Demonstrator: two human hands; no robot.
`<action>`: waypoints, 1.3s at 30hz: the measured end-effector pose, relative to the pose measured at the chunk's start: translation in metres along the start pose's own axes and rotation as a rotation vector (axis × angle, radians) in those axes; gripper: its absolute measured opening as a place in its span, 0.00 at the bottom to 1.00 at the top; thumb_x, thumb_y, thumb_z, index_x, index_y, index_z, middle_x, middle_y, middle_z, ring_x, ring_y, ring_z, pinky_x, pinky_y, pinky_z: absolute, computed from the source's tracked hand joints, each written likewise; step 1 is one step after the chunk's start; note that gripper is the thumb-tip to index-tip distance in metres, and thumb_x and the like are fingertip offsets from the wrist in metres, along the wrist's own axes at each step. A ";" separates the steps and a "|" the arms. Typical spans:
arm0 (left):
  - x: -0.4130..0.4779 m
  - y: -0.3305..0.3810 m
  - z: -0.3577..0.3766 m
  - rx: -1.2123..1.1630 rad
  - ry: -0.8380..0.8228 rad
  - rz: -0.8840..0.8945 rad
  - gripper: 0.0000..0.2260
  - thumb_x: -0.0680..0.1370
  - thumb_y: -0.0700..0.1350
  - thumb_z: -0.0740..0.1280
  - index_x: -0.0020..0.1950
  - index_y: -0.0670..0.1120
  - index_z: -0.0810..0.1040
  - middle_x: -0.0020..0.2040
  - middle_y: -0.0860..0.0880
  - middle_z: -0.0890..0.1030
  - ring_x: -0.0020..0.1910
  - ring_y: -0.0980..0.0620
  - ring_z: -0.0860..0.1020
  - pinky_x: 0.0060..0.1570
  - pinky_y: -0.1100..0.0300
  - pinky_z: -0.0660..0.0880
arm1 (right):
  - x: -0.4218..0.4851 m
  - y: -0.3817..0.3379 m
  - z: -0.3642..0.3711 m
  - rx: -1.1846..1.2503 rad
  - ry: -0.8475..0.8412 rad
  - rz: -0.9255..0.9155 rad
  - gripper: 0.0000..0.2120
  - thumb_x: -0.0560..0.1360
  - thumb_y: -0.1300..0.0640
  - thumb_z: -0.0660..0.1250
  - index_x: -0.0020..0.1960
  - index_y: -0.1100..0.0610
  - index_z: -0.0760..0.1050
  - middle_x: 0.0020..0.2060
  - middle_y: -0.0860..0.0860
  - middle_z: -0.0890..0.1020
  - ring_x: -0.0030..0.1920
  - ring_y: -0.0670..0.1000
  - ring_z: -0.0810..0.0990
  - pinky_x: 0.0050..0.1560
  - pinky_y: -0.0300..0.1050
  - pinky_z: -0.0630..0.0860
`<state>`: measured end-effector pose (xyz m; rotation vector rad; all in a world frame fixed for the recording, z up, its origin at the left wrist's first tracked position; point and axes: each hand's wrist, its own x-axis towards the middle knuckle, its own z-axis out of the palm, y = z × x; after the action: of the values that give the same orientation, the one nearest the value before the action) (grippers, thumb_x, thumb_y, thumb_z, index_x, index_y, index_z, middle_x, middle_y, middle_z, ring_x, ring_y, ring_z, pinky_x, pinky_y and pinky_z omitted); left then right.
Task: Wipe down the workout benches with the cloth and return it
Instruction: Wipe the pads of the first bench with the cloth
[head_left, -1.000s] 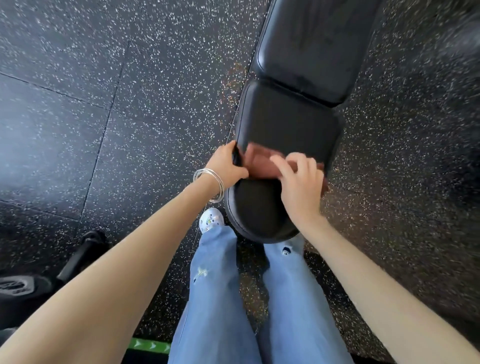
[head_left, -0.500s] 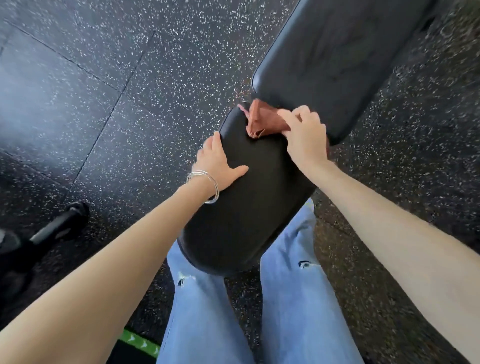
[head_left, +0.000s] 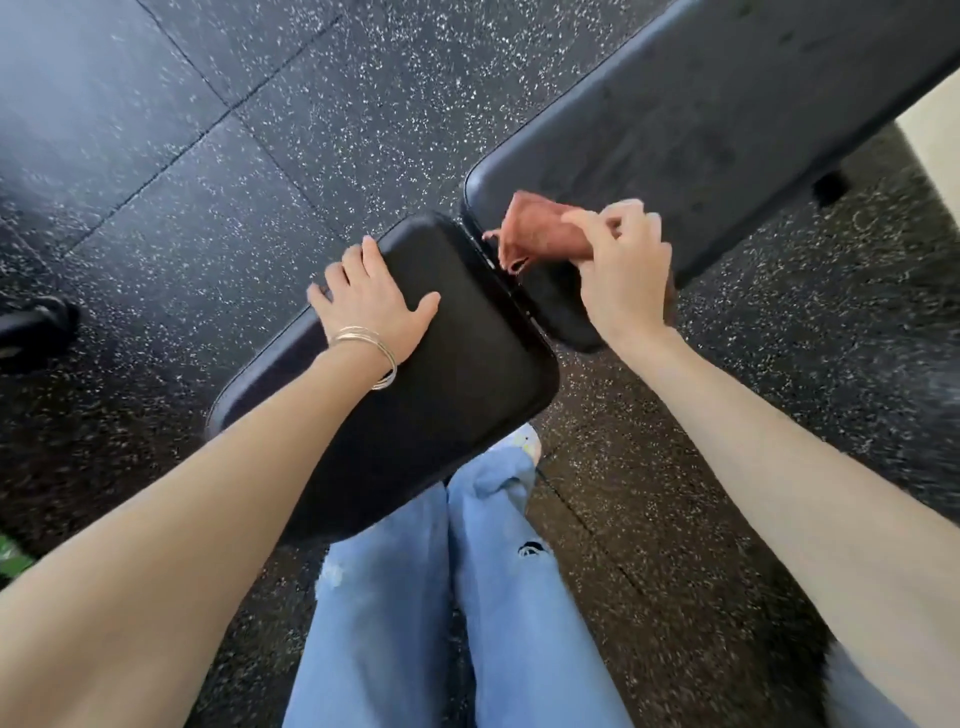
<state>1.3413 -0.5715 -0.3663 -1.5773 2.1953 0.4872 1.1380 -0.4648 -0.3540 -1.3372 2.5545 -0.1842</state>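
A black padded workout bench runs from lower left to upper right: its seat pad (head_left: 447, 374) lies in front of me and its long back pad (head_left: 691, 119) stretches away. My left hand (head_left: 371, 301) rests flat on the seat pad's far left edge, fingers spread, bangles on the wrist. My right hand (head_left: 626, 270) grips a crumpled reddish-brown cloth (head_left: 537, 234) at the near end of the back pad, just beyond the gap between the two pads.
Black speckled rubber floor tiles (head_left: 291, 130) surround the bench. My legs in light blue jeans (head_left: 457, 597) stand at the seat's near end. A black piece of equipment (head_left: 36, 327) sits at the left edge. A pale surface (head_left: 935, 135) shows at the far right.
My right hand has carried the cloth from the seat pad up across the gap onto the back pad's near end. My left hand slid along the seat's left edge as the view swung.
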 end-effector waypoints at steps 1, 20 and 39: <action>0.005 0.004 0.000 -0.013 0.008 0.005 0.40 0.74 0.64 0.60 0.76 0.41 0.50 0.74 0.41 0.60 0.71 0.39 0.61 0.67 0.41 0.57 | 0.027 -0.003 0.004 -0.027 -0.005 -0.015 0.18 0.74 0.62 0.65 0.62 0.48 0.73 0.57 0.56 0.72 0.55 0.60 0.70 0.47 0.54 0.69; 0.041 0.019 -0.003 -0.053 -0.054 0.241 0.39 0.73 0.63 0.61 0.76 0.43 0.51 0.76 0.47 0.58 0.71 0.42 0.60 0.67 0.46 0.61 | -0.020 -0.001 0.033 -0.135 -0.230 -0.131 0.19 0.65 0.60 0.76 0.54 0.59 0.76 0.43 0.58 0.74 0.41 0.59 0.74 0.33 0.49 0.71; 0.036 0.043 -0.012 -0.036 -0.070 0.013 0.38 0.73 0.61 0.62 0.76 0.45 0.53 0.74 0.46 0.60 0.72 0.43 0.60 0.71 0.46 0.56 | 0.024 0.047 0.007 -0.229 -0.266 -0.712 0.25 0.66 0.51 0.76 0.62 0.52 0.77 0.37 0.55 0.76 0.34 0.54 0.76 0.22 0.41 0.68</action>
<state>1.2883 -0.5937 -0.3716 -1.5407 2.1574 0.5799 1.0898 -0.4573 -0.3752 -2.1459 1.8330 0.1583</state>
